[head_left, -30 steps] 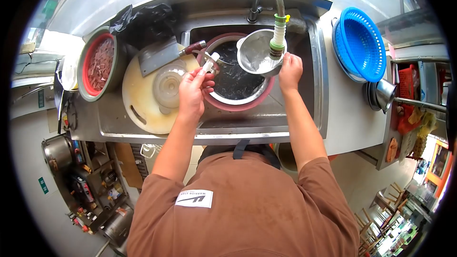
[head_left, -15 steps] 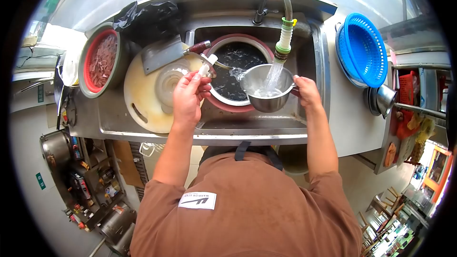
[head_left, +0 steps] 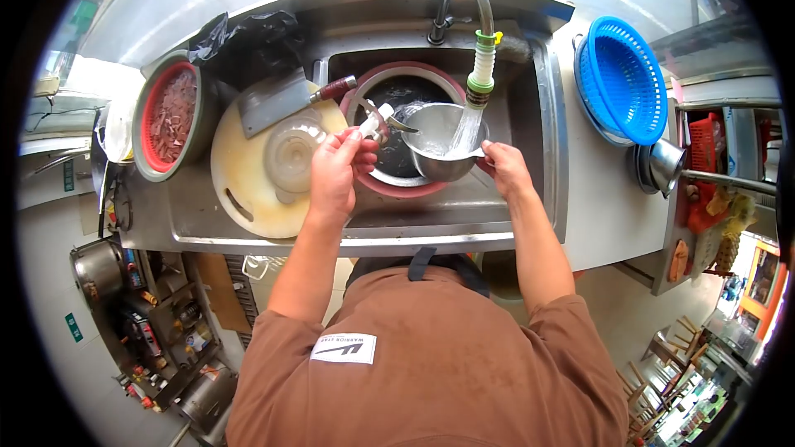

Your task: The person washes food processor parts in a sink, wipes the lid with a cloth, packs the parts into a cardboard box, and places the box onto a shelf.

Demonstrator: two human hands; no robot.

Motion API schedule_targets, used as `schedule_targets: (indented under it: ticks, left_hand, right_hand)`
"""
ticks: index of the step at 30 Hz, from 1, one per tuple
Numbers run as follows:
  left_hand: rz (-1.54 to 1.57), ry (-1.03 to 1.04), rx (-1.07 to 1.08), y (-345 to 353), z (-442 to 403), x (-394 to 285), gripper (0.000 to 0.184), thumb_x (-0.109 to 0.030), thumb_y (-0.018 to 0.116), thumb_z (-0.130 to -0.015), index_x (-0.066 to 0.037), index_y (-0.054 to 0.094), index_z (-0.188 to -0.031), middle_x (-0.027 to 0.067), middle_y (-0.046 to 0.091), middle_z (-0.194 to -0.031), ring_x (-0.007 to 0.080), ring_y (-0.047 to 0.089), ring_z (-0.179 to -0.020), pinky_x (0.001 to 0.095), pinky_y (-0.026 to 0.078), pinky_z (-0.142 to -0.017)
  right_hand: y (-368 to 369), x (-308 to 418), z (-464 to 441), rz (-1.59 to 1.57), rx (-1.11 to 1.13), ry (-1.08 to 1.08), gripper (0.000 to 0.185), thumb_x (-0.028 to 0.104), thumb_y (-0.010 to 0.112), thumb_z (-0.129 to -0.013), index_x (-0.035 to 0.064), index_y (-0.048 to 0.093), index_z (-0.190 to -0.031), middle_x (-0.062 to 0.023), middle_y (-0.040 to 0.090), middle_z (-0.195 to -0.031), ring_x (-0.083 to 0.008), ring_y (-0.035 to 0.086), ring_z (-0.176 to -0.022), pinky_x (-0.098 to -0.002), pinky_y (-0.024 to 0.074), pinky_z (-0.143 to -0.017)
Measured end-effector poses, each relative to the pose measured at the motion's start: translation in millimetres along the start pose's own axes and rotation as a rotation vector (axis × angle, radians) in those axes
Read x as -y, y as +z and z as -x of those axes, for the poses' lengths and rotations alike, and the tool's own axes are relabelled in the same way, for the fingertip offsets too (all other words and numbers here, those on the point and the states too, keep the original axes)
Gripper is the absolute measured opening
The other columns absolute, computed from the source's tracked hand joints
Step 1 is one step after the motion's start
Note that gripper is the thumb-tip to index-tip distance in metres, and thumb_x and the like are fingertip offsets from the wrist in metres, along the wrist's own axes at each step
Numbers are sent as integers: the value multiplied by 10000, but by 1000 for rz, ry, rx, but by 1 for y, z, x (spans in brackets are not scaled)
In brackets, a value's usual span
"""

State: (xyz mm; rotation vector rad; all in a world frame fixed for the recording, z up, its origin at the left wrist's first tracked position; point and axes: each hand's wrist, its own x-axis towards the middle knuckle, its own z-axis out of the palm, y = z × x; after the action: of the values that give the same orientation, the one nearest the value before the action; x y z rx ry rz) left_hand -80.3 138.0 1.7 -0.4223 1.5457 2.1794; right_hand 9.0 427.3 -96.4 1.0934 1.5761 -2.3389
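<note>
My right hand grips the rim side of a round metal bowl, its fingers closed. The bowl is tilted under the running faucet, and water splashes inside it. In my closed left hand is a small tool with white parts and a curved metal tip; its exact kind is unclear. This tip is close to the bowl's left edge. Below both hands, a reddish basin with a pale inner rim stands in the sink, holding dark liquid or contents.
A round cutting board lies left of the basin, bearing a cleaver and a translucent lid. Farther left is a red-lined tub of sliced meat. A black plastic bag sits behind. Blue baskets stand on the right counter.
The metal bowl and my right hand have moved left, toward the tool. My left hand has shifted slightly right and down. The view has also shifted a little.
</note>
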Motion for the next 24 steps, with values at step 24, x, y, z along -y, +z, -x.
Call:
schedule_targets:
  ticks: [24]
  left_hand:
    - [84,-389,215,42,-32,58,145,-210,562,-951,-65,563,-942,76,662,-836,138,611,-678,284,523,-607]
  right_hand:
    - [-11,-7,-29,1012,-159,-109,308,267,592,-718,-28,632,-796,-212,634,-736,-363,636,-759,-417,487,-730]
